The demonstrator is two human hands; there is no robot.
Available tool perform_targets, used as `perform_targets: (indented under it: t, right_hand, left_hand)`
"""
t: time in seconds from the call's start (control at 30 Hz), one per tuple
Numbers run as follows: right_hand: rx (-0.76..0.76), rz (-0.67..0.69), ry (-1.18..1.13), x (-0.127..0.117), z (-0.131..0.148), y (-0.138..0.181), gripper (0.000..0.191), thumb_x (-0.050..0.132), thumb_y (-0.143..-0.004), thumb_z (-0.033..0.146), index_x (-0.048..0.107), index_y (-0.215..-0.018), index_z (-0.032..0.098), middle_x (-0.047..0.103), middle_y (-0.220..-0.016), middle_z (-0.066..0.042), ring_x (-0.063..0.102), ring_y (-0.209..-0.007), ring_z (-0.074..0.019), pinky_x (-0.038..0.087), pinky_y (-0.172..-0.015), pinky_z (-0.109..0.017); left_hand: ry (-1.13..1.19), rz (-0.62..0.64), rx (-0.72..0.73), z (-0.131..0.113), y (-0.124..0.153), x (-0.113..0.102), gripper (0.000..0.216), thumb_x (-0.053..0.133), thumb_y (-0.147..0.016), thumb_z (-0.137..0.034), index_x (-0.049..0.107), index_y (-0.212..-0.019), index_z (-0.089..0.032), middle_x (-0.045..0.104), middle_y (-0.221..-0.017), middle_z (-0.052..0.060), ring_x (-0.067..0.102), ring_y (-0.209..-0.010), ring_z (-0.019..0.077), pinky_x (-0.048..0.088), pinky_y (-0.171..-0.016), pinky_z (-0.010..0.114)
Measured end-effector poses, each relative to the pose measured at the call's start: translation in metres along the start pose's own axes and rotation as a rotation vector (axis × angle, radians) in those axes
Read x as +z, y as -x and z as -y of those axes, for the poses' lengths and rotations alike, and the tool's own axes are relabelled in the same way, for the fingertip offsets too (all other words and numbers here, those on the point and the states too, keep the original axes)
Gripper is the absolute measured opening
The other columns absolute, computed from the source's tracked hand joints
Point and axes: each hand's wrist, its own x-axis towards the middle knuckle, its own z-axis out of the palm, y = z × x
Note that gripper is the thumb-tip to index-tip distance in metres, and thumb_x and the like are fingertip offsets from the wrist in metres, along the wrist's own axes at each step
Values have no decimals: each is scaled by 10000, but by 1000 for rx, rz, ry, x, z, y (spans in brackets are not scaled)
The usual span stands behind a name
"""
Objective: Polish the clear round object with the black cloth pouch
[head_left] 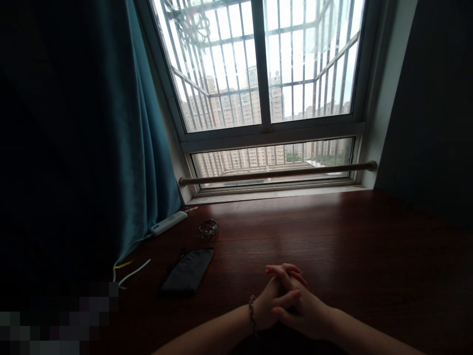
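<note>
Hands clasped on a dark wooden desk (351, 236) below a barred window (258, 64)

Left hand (266, 305) and right hand (301, 308) pressed together with fingers (284, 270) interlaced, holding nothing, resting on the desk near its front edge – beaded bracelet (252, 310) around the left wrist. Nearest thing: a black pouch (188, 271) lying flat on the desk, left of the hands and well apart from them. Farther back on the desk, beyond the pouch, a small shiny metal object (209, 228) – too small to identify. Left of that, at the desk's back corner, a white power bank (168, 223) with a pale cable (135, 270) trailing forward along the desk's left edge, beside a teal curtain (148, 123)
</note>
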Motion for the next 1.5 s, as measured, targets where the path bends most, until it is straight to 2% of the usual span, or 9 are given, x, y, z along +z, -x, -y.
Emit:
perform_targets:
  t: [0.87,1.03,1.13,1.2,1.27,1.3,1.37,1.43,1.5]
  right_hand:
    - [-28,-18,35,0,-2,-2,682,574,-774,347,263,-1345,141,437,-1221,-162,443,-1133,-254,375,-958,-396]
    - [-36,-11,48,-1,-2,-1,678,575,-766,327,261,-1342,154,430,-1227,-157,463,-1107,-252,410,-923,-396]
    - [-96,-39,37,0,-4,-1,701,571,-783,319,215,-1367,165,391,-1264,-162,413,-1171,-266,390,-955,-420]
    - [-134,-102,34,1,-7,-2,746,579,-794,324,158,-1392,178,286,-1344,-177,323,-1251,-288,343,-1004,-449]
    - [-169,-190,4,2,-11,-3,788,584,-807,333,93,-1410,208,161,-1405,-176,306,-1265,-289,337,-1016,-457]
    - [-186,-233,-30,3,-13,-4,775,569,-824,333,75,-1412,230,127,-1416,-166,342,-1244,-274,363,-1002,-448]
    - [-204,-331,-105,4,-17,-7,685,507,-870,322,81,-1404,273,128,-1415,-139,431,-1166,-226,435,-943,-409]
    - [-178,-426,-123,4,-21,-9,577,454,-900,317,142,-1385,284,185,-1389,-122,472,-1109,-197,473,-897,-381]
    - [-114,-482,-83,3,-23,-11,506,438,-909,329,211,-1355,260,261,-1343,-122,487,-1081,-194,477,-888,-381]
  left_hand:
    - [-25,-1,4,-3,0,2,428,580,-796,-305,397,-1153,-154,537,-1066,111,527,-1015,228,401,-896,419]
    - [-99,-11,29,-3,0,1,444,567,-801,-316,394,-1180,-163,522,-1076,109,511,-1025,233,397,-907,430]
    - [-120,-13,24,1,-1,2,563,559,-808,-309,294,-1293,-209,454,-1201,125,483,-1081,240,393,-923,442]
    - [-115,-48,39,3,-3,2,705,582,-795,-325,168,-1360,-246,346,-1326,147,443,-1148,253,395,-931,434]
    - [-141,-115,61,-1,-5,1,773,571,-807,-361,70,-1387,-255,271,-1386,169,460,-1145,252,422,-901,408]
    - [-177,-148,64,-5,-5,-1,750,538,-830,-381,60,-1391,-242,281,-1383,178,487,-1118,244,437,-881,393]
    - [-303,-185,34,-20,-2,-10,622,446,-878,-409,147,-1380,-197,372,-1331,179,547,-1035,222,459,-844,372]
    - [-552,-198,-41,-38,6,-27,509,399,-894,-429,320,-1314,-152,433,-1294,163,530,-1072,222,445,-885,358]
    - [-853,-246,-94,-53,21,-52,481,356,-905,-439,398,-1281,-141,460,-1288,144,489,-1139,219,397,-962,355]
